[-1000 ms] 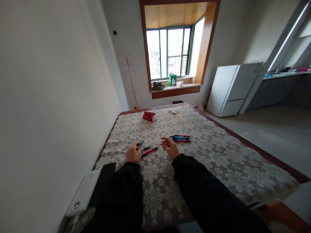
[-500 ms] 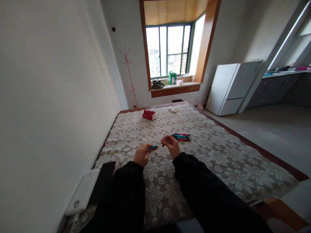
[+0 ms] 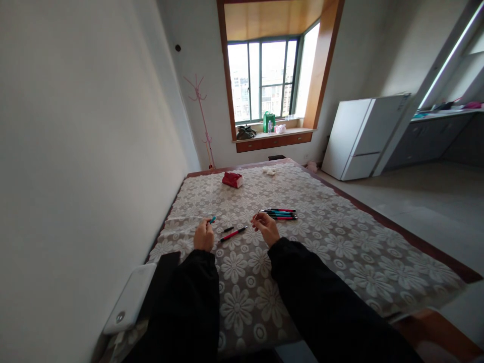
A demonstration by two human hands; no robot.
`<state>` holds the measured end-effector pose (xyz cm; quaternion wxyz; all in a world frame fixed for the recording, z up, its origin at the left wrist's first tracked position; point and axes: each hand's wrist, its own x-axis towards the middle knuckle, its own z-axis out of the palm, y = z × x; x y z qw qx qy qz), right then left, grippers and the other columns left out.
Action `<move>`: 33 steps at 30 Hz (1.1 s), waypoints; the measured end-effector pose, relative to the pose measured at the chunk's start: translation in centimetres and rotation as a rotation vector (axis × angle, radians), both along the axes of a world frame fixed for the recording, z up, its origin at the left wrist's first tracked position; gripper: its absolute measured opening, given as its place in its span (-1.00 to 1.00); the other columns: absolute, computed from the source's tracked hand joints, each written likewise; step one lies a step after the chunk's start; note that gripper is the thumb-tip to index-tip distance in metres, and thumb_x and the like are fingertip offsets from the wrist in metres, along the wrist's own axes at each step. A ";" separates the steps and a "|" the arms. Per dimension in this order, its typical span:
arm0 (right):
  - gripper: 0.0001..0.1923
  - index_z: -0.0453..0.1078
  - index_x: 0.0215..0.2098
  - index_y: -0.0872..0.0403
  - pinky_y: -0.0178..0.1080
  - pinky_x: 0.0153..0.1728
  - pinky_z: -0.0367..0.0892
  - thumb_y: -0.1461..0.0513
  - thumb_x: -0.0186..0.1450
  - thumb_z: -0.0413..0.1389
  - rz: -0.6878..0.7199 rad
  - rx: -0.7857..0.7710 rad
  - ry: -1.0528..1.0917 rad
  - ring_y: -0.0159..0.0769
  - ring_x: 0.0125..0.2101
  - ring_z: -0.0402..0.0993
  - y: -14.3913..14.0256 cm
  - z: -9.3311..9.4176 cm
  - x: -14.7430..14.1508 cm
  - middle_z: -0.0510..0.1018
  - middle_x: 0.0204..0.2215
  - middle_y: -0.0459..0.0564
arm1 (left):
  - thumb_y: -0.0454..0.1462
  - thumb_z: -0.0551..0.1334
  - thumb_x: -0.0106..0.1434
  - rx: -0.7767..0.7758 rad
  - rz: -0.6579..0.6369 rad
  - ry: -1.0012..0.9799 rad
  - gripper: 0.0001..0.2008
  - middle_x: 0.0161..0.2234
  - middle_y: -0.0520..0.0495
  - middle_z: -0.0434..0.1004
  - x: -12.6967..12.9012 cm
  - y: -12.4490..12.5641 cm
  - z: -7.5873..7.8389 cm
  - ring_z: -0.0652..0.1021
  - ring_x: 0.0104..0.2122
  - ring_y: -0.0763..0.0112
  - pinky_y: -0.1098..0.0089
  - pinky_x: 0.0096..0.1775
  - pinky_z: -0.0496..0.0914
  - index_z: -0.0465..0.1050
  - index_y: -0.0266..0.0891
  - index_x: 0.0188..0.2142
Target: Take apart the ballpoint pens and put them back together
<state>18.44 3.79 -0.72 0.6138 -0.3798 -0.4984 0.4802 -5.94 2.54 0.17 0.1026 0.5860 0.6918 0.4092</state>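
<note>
**Teal cap left, thin refill right, red pen between**

Teal plastic pokes from the top of the left hand (image 3: 204, 235), whose fingers are curled shut around a short pen piece (image 3: 213, 220); most of that piece is hidden in the fist. Just right of it, on the bed cover (image 3: 340, 252), lie a small black bit (image 3: 228, 229) and a red pen (image 3: 234, 234), its long axis running up to the right, between the two hands and a little nearer the left one. The right hand (image 3: 266, 228) pinches something thin at its fingertips, too fine to identify. Beyond that hand, near but not touching, a row of pens (image 3: 280, 214) lies side by side, long axes left to right. Sleeves cover both wrists.
</note>
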 end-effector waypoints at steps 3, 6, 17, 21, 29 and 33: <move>-0.71 0.37 -0.39 0.07 -0.32 -0.59 0.27 0.08 0.02 0.27 -0.043 0.000 0.018 -0.36 -0.54 0.38 0.2 0.4 0.4 0.46 -0.50 -0.10 | -0.31 -0.01 0.27 0.033 0.019 0.002 -0.72 -0.25 -0.10 0.56 -0.3 0.3 -0.3 0.52 -0.22 0.26 0.37 -0.21 0.33 0.47 -0.19 -0.21; -0.74 0.39 -0.40 0.07 -0.33 -0.60 0.24 0.12 0.00 0.25 -0.106 0.013 0.028 -0.39 -0.57 0.34 0.5 0.8 1.0 0.44 -0.51 -0.12 | -0.32 0.02 0.26 0.063 0.015 0.052 -0.74 -0.22 -0.11 0.56 -0.4 0.3 -0.5 0.50 -0.16 0.21 0.32 -0.13 0.32 0.45 -0.19 -0.18; -0.73 0.46 -0.36 0.08 -0.32 -0.57 0.24 0.13 -0.01 0.22 -0.227 -0.012 -0.010 -0.41 -0.60 0.31 2.5 2.2 6.1 0.49 -0.54 -0.11 | -0.28 0.00 0.27 0.063 -0.063 -0.026 -0.74 -0.32 -0.09 0.54 0.6 -0.3 0.5 0.51 -0.29 0.27 0.34 -0.24 0.32 0.44 -0.21 -0.20; -0.73 0.51 -0.36 0.08 -0.33 -0.57 0.22 0.14 -0.03 0.23 -0.209 -0.041 -0.048 -0.41 -0.60 0.29 3.0 2.6 9.0 0.49 -0.57 -0.12 | -0.25 0.17 0.16 0.165 -0.084 -0.137 -0.77 -0.26 -0.08 0.58 0.2 -0.4 1.5 0.51 -0.26 0.27 0.34 -0.20 0.34 0.52 -0.21 -0.21; -0.77 0.52 -0.38 0.05 -0.35 -0.57 0.24 0.16 -0.02 0.29 -0.133 -0.023 0.066 -0.44 -0.58 0.31 2.6 3.2 10.6 0.51 -0.53 -0.12 | -0.21 0.36 -0.08 0.058 -0.213 -0.845 -0.65 -0.42 -0.01 0.57 -2.6 -1.1 5.4 0.17 -0.69 0.69 0.54 -0.64 0.02 0.59 -0.27 -0.25; -0.75 0.53 -0.37 0.03 -0.36 -0.55 0.27 0.15 -0.02 0.33 -0.040 -0.031 0.106 -0.43 -0.55 0.36 1.9 4.0 10.5 0.52 -0.51 -0.12 | -0.24 0.31 -0.09 0.049 -0.309 -1.102 -0.72 -0.43 0.01 0.51 -3.5 -1.6 6.6 0.08 -0.71 0.74 0.58 -0.68 -0.06 0.58 -0.27 -0.32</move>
